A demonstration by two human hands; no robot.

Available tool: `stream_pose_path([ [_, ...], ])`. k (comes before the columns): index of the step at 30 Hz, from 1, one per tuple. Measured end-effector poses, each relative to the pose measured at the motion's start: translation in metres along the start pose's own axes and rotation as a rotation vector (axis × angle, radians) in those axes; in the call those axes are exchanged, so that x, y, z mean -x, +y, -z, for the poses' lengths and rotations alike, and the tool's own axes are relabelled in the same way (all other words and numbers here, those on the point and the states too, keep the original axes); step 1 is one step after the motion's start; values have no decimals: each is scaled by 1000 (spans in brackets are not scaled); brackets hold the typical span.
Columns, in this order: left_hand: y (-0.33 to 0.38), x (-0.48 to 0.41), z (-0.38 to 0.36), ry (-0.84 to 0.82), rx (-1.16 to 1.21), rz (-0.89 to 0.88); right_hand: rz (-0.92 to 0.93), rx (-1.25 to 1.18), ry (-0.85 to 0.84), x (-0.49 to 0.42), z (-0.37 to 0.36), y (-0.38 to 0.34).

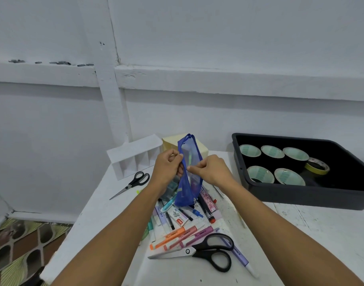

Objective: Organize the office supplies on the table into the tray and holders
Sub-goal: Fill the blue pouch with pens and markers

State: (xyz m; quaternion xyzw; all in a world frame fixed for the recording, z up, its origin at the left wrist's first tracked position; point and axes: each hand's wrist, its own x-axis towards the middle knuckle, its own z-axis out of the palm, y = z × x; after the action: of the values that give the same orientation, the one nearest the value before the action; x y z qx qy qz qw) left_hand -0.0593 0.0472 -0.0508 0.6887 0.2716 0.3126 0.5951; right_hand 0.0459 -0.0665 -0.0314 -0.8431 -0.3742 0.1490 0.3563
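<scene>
A blue mesh zip pouch stands upright over a pile of pens and highlighters on the white table. My left hand pinches the pouch's left edge, and my right hand pinches its right edge, holding the opening apart. A green item shows through the mesh. Large black-handled scissors lie near the front of the pile. Smaller scissors lie to the left. A black tray at the right holds several tape rolls. A white divided holder stands at the back left.
A pale yellow box stands behind the pouch, next to the white holder. A white wall rises right behind the table. The table's left edge drops to a patterned floor. A small staples box lies in the pile.
</scene>
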Motion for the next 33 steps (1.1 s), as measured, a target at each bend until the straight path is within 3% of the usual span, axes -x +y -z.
stream_pose_path([
  [8, -4, -8, 12, 31, 20, 8, -15, -145, 248, -10, 10, 22],
  [10, -2, -9, 17, 51, 25, 3, -53, -53, 196, -13, 9, 35],
  [16, 2, -13, 24, 97, 32, -15, -158, 275, -205, -8, -17, 59],
  [19, -1, -14, 23, 90, 25, -4, -149, 342, -282, -5, -21, 59],
  [24, -3, -12, 21, 83, 29, -3, -154, 292, -156, -12, -10, 61],
  [29, -5, -12, 21, 82, 31, 9, -186, 288, -188, -11, -5, 66],
  [33, -5, -13, 18, 72, 35, 16, -91, 139, 38, -12, 12, 44],
])
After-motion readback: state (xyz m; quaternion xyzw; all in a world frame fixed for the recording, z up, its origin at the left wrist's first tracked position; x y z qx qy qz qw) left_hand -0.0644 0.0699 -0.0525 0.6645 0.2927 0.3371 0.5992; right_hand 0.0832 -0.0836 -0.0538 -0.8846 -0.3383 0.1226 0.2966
